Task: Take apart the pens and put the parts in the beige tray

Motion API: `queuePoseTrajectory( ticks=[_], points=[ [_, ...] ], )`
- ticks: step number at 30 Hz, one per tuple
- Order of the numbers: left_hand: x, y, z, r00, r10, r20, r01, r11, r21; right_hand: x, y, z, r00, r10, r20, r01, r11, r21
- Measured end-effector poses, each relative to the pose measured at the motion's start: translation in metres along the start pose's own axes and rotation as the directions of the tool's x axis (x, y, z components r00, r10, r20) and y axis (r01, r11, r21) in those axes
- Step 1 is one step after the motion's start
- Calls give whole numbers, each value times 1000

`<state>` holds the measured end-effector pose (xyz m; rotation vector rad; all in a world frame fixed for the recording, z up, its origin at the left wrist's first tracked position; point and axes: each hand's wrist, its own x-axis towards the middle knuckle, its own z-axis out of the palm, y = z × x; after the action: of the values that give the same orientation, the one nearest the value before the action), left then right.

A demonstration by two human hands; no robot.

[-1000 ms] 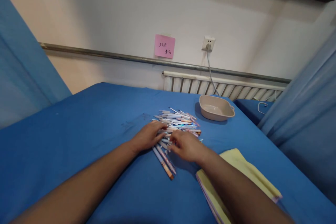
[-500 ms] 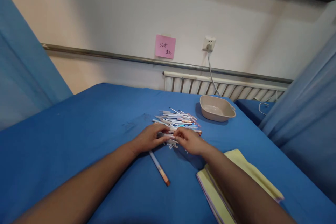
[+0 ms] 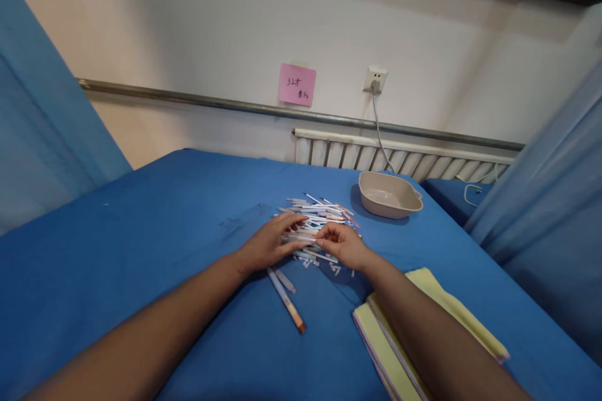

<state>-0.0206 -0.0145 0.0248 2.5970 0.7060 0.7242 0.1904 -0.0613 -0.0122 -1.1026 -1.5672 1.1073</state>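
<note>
A heap of thin pens [image 3: 320, 214] lies on the blue-covered table [image 3: 164, 225]. My left hand [image 3: 268, 243] rests on the heap's near left edge, fingers curled around a bunch of pens. My right hand [image 3: 343, 244] meets it from the right, thumb and fingers pinched on the same bunch. One pen with an orange tip [image 3: 286, 299] lies apart, nearer to me, with a shorter pen [image 3: 285, 280] beside it.
A beige shallow dish [image 3: 388, 194] stands behind the heap to the right. A yellow notebook [image 3: 418, 338] lies under my right forearm. Blue curtains hang on both sides. A radiator, a wall socket with a cable and a pink note are on the wall behind.
Both hands drew together and moved away from me into the heap, gathering pens. The orange-tipped pen was left behind alone, and a shorter pen now shows beside it.
</note>
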Motion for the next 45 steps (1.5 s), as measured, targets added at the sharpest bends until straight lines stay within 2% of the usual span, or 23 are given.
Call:
queuePoseTrajectory(
  ticks=[3, 8, 10, 13, 15, 19, 22, 24, 27, 29, 34, 37, 41, 45],
  points=[
    [0, 2, 0, 999, -35, 16, 35, 999, -21, 0, 0, -2, 1000, 19, 10, -19, 1000, 1],
    [0, 1, 1, 975, -194, 112, 200, 979, -46, 0, 2, -4, 1000, 9, 8, -8, 997, -80],
    [0, 0, 2, 982, -178, 70, 184, 979, -92, 0, 2, -3, 1000, -7, -1, 7, 995, -96],
    [-1, -1, 2, 996, -90, -25, 86, 988, -128, 0, 1, -3, 1000, -19, -2, 19, 997, -69],
    [-1, 1, 3, 994, -99, -37, 94, 990, -108, 0, 1, -3, 1000, -6, 7, 6, 998, -64],
    [0, 4, 2, 974, -226, 30, 227, 971, -74, -1, 0, -4, 999, -38, 13, 40, 990, -138],
    [1, 4, 0, 957, -277, 86, 283, 957, -69, -2, -1, -5, 997, -77, 23, 80, 980, -183],
    [1, 3, 0, 967, -248, 52, 252, 963, -93, -2, -2, -5, 999, -52, 16, 54, 985, -164],
    [-1, 2, 0, 995, -94, -37, 89, 989, -116, -2, -3, -4, 1000, -15, -7, 14, 992, -123],
    [-2, 2, 2, 997, -56, -54, 50, 994, -102, -2, -4, -4, 1000, -11, -6, 11, 994, -108],
    [0, 5, 1, 967, -255, 1, 255, 966, -51, -2, -5, -7, 999, -36, 7, 36, 986, -163],
    [3, 2, -5, 948, -317, -9, 316, 947, -61, -2, -3, -12, 998, -50, -23, 43, 970, -238],
    [3, -5, -13, 929, -363, -71, 364, 932, -8, 0, 1, -23, 998, -38, -46, 24, 959, -281],
    [0, -9, -15, 930, -355, -89, 362, 930, 67, -3, -2, -34, 1000, -3, 10, 7, 908, -418]
  ],
)
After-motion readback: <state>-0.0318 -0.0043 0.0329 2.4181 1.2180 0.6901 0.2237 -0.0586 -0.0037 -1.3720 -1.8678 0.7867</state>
